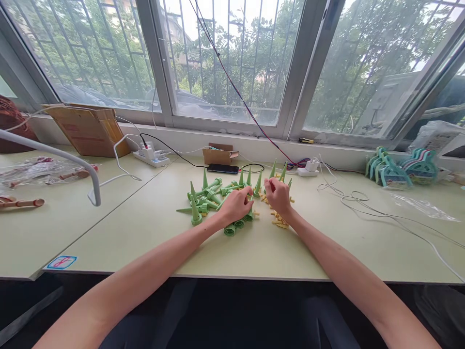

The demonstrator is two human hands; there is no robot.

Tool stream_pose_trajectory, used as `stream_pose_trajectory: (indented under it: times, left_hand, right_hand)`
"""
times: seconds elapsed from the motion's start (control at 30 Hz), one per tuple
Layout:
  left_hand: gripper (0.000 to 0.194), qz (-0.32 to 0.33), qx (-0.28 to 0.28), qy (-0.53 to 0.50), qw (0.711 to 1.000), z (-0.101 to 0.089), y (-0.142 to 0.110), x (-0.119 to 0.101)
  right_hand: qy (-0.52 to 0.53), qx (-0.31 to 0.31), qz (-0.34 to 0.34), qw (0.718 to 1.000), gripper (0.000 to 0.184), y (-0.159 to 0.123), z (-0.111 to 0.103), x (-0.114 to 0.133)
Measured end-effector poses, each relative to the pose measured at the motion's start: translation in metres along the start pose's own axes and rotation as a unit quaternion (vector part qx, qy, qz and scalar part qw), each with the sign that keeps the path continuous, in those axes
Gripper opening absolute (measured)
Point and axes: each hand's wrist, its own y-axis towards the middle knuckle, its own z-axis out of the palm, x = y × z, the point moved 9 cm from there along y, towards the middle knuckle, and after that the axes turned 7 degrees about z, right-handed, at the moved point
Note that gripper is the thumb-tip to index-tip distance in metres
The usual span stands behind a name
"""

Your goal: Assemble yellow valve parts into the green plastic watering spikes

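Green plastic spikes [196, 213], cone-shaped with wide round collars, lie and stand in a loose pile at the middle of the table. My left hand [236, 206] is over the right part of this pile, fingers curled and closed around a green spike, mostly hidden by the fingers. Open collar ends [229, 230] show below that hand. To its right, my right hand [278, 196] is closed in a pinch above small yellow plastic pieces [279, 221]; what it pinches cannot be made out. Several upright green spikes [273, 169] stand just behind the right hand.
Behind the pile are a dark phone [223, 168] and a small open cardboard box [218, 154]. White cables [358, 198] trail across the right side. Teal plastic items [394, 169] stand far right; a white curved bar [72, 160] juts in at left.
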Motion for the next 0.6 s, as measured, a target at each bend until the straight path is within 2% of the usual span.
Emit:
stream_pose_trajectory:
  times: [0.1, 0.23, 0.47, 0.6]
  left_hand:
    - [0.015, -0.005, 0.006, 0.018, 1.0, 0.0, 0.0, 0.0]
    - [0.012, 0.001, -0.015, 0.021, 1.0, -0.003, 0.0, -0.001]
    - [0.01, 0.012, -0.04, 0.022, 0.999, -0.007, 0.0, -0.004]
    - [0.01, 0.016, -0.041, 0.021, 0.999, -0.007, 0.0, -0.005]
  right_hand:
    - [-0.022, 0.028, 0.01, 0.999, 0.04, 0.001, 0.003, -0.002]
    - [-0.085, 0.101, 0.03, 0.991, 0.036, 0.0, 0.014, -0.006]
    - [-0.226, 0.21, 0.046, 0.95, 0.018, -0.01, 0.029, -0.007]
    - [-0.256, 0.23, 0.065, 0.936, 0.02, -0.012, 0.029, -0.007]
